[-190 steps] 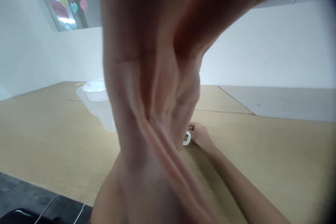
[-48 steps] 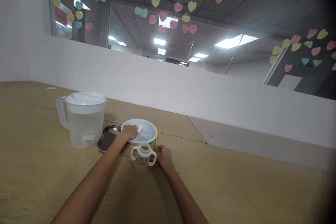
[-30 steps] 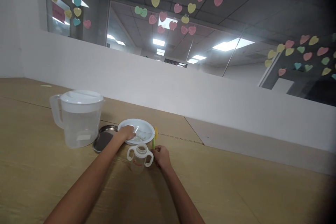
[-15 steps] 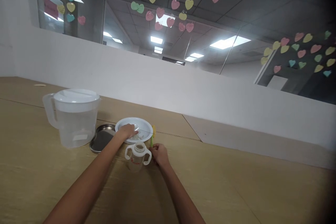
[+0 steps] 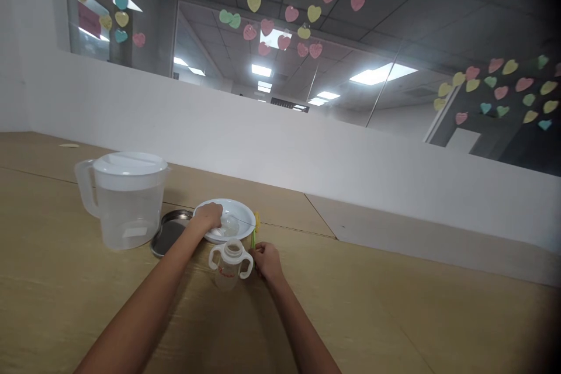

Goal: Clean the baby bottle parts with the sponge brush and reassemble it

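Note:
My left hand (image 5: 210, 216) reaches over the left side of a white bowl (image 5: 249, 215), its fingers curled down and mostly hidden; I cannot make out what they hold. A clear item (image 5: 229, 226) lies inside the bowl, its shape hard to tell. Just right of the bowl, my right hand (image 5: 266, 259) pinches a thin green stick with a yellow top (image 5: 253, 238), held upright. Between my forearms stands a clear two-handled baby bottle (image 5: 227, 276) with red lettering and an open white neck, close to my right fingers.
A large clear pitcher (image 5: 130, 210) with a white lid stands at the left. Between it and the bowl lies a dark metal tray (image 5: 169, 232), partly behind my left forearm. A white wall (image 5: 245, 134) rises behind the wooden table (image 5: 377, 304).
My left hand has drawn slightly left and up within the bowl, its fingers now curled more tightly. My right hand keeps its hold on the stick. The camera has tilted a little.

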A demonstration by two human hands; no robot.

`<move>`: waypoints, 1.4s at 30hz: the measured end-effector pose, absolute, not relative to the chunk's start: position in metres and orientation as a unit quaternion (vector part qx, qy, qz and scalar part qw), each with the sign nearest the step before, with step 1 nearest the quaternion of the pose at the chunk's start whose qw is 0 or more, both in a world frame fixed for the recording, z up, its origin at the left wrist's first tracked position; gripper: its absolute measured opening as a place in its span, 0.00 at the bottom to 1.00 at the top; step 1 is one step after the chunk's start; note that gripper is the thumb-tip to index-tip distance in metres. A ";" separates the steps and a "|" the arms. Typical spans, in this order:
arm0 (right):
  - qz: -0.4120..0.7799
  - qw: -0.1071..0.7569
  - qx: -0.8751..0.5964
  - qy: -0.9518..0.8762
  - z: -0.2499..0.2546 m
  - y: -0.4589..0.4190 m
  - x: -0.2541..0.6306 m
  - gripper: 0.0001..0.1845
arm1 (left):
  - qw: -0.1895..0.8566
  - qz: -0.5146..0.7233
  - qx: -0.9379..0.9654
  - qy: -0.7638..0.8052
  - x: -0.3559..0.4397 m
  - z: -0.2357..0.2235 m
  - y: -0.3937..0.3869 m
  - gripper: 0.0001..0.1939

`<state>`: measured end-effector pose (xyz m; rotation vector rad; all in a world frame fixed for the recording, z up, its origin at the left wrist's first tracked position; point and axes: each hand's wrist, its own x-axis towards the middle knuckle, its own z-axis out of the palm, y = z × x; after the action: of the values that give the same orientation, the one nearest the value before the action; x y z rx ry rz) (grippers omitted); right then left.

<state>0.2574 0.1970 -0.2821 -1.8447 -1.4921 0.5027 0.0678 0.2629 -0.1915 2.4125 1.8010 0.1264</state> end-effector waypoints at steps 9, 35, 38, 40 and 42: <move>0.178 0.410 -0.708 -0.547 -0.280 0.194 0.258 0.12 | 0.054 0.128 0.789 0.598 0.058 -0.166 0.251 0.17; 0.081 0.504 -0.539 -0.670 -0.243 0.156 0.233 0.21 | 0.153 0.386 0.834 0.363 0.070 -0.122 0.199 0.17; 0.063 0.501 -0.544 -0.671 -0.244 0.158 0.236 0.22 | 0.154 0.392 0.840 0.343 0.070 -0.121 0.200 0.18; 0.038 0.501 -0.544 -0.672 -0.245 0.159 0.238 0.22 | 0.154 0.410 0.836 0.332 0.071 -0.121 0.201 0.19; 0.004 0.497 -0.540 -0.679 -0.246 0.159 0.241 0.22 | 0.156 0.437 0.824 0.325 0.071 -0.120 0.203 0.20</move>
<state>0.2406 0.1594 -0.2463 -1.3084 -1.6435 0.0101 0.0709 0.2026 -0.1205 2.3593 0.9299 1.2524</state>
